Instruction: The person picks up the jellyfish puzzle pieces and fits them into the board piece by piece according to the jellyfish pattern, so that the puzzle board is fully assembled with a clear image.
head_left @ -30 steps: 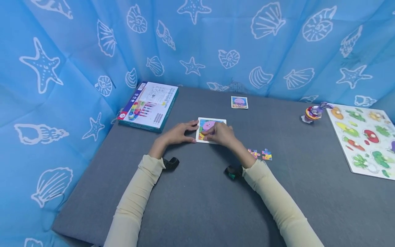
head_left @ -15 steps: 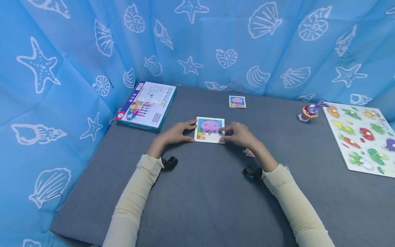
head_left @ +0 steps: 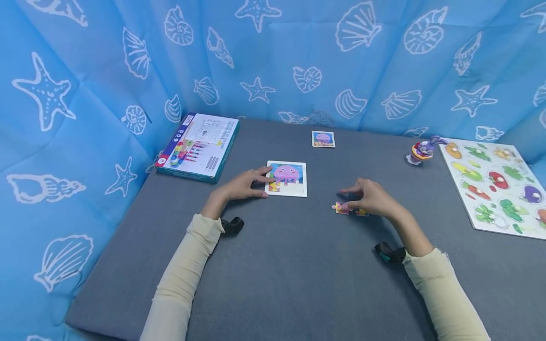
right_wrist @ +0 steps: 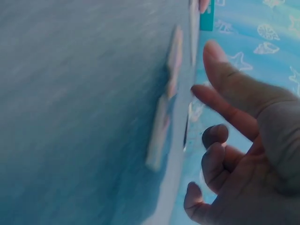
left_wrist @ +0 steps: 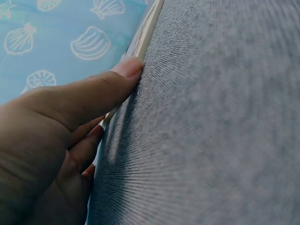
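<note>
A small jigsaw board with a pink jellyfish picture lies flat on the grey table; its lower right part shows bare white. My left hand holds the board's left edge, thumb at the near left corner and fingers further up. In the left wrist view the thumb presses on the board's pale rim. My right hand hovers with thumb and forefinger spread, holding nothing. Just below its fingertips lie two colourful jigsaw pieces, the right one partly hidden. In the right wrist view, both pieces look blurred.
Behind the board lies a small jellyfish picture card. A flat box sits at the back left. To the right stand a purple rabbit figure and a vegetable peg puzzle. A blue shell-print curtain hangs behind the table.
My right hand has left the jigsaw board and moved right, over the two loose pieces. The jellyfish picture is uncovered. My left hand stays at the board's left edge.
</note>
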`<state>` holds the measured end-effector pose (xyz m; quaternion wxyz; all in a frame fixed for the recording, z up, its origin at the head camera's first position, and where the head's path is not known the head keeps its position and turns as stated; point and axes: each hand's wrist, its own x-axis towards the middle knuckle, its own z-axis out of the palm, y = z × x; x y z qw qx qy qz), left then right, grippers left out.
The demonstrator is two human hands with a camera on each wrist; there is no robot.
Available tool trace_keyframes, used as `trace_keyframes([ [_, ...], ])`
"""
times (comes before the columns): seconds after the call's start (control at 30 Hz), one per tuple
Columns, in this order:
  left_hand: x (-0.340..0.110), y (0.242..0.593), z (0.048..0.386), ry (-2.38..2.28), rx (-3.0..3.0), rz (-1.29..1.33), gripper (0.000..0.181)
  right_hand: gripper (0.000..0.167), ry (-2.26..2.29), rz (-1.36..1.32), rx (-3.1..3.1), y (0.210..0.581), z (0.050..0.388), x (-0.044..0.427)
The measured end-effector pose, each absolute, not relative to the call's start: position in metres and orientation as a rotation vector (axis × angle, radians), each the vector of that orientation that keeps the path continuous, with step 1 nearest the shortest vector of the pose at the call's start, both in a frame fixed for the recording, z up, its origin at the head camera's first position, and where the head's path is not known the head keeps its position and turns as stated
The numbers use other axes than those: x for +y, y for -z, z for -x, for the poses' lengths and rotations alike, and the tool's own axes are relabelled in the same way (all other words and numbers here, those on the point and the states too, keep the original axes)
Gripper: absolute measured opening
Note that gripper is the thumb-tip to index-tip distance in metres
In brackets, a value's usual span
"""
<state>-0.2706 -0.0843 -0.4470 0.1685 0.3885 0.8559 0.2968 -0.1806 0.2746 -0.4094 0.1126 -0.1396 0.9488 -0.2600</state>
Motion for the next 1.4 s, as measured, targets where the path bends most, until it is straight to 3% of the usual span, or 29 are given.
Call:
trace_keyframes([
  [0.23, -0.085, 0.447, 0.27, -0.857, 2.426, -1.123, 0.05, 0.037, 0.75, 0.563, 2.799, 0.419, 0.174, 0.287],
  [0.73, -0.085, 0.447, 0.271, -0.869, 2.414, -1.102, 0.05, 0.025, 0.844, 0.459, 2.789, 0.425, 0.183, 0.286],
  [1.4, -0.084, 0.449, 0.272, -0.879, 2.403, -1.083, 0.05, 0.025, 0.771, 0.428, 2.971, 0.418, 0.207, 0.263],
])
